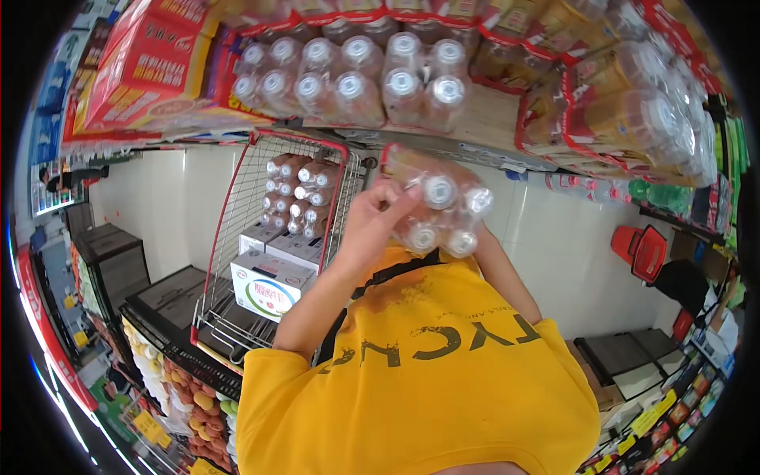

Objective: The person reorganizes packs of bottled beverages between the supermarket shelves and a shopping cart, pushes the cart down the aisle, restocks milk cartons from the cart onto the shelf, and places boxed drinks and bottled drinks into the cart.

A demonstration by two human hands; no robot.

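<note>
A plastic-wrapped pack of bottles with white caps (pixel 440 192) is held in front of my yellow shirt, near the shelf edge. My left hand (pixel 380 210) is at the pack's left side, its fingers bent against the wrap. The other forearm reaches up to the pack's lower right, and my right hand is hidden behind or under the bottles. To the left stands a wire shopping cart (pixel 345 166) with a red rim. Inside it are several similar bottle packs (pixel 299 192) and white cartons (pixel 269 286).
Rows of wrapped bottle packs (pixel 348 79) line the shelf (pixel 491 119) ahead, with red boxes (pixel 150 63) at its left. Red baskets (pixel 638 252) stand on the floor at right, near another person in dark clothing (pixel 682 289). Fruit bins (pixel 198 404) lie lower left.
</note>
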